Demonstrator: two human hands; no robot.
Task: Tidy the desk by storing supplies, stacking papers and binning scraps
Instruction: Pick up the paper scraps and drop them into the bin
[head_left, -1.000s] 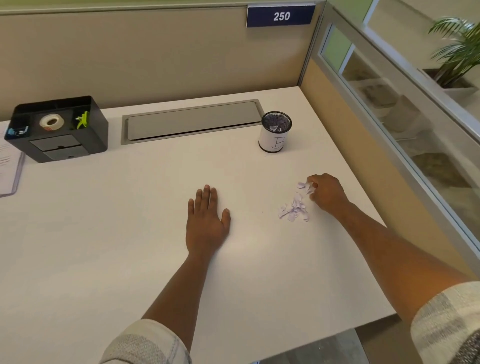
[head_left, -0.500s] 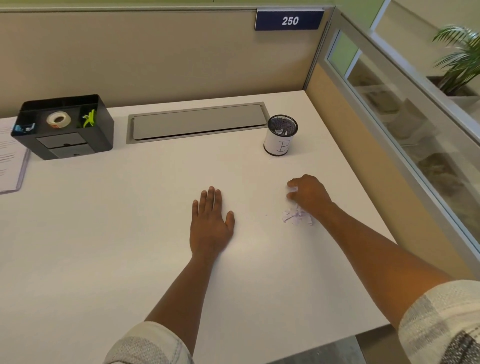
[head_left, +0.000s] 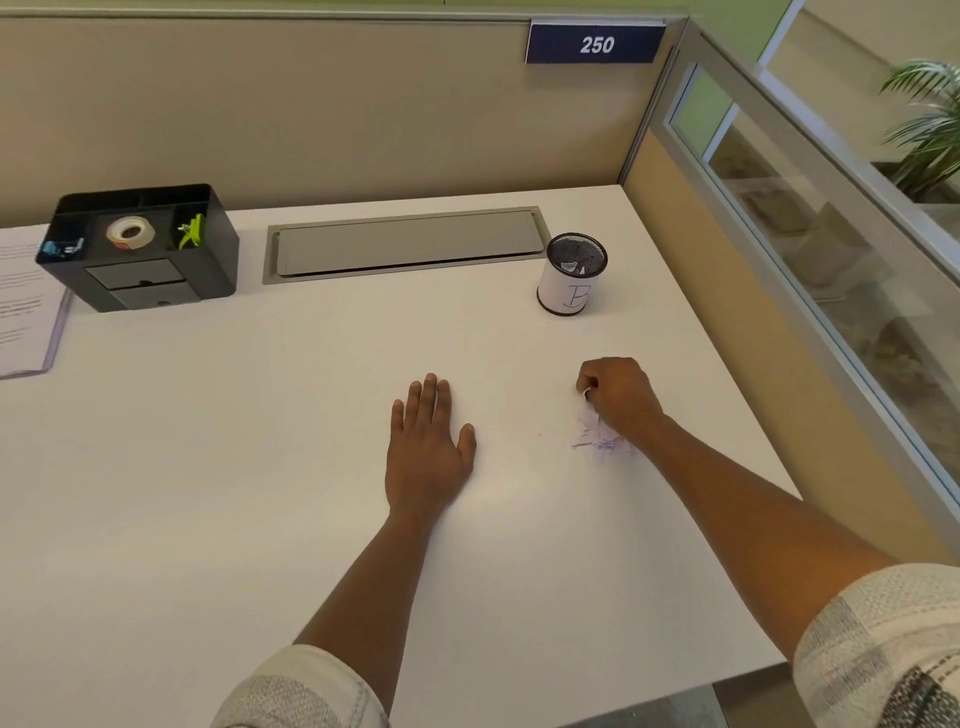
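White desk (head_left: 208, 493), left hand (head_left: 428, 452) flat (fingers straight), right hand (head_left: 618, 397) fisted, grip around paper scraps (head_left: 592, 434).

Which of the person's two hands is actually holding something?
The right hand: its curled fingers pinch paper scraps, while the left hand lies flat on the desk.

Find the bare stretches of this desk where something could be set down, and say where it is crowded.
Bare: between the left hand and the organizer, and the near edge. Crowded: scraps under the right hand, before the mesh cup.
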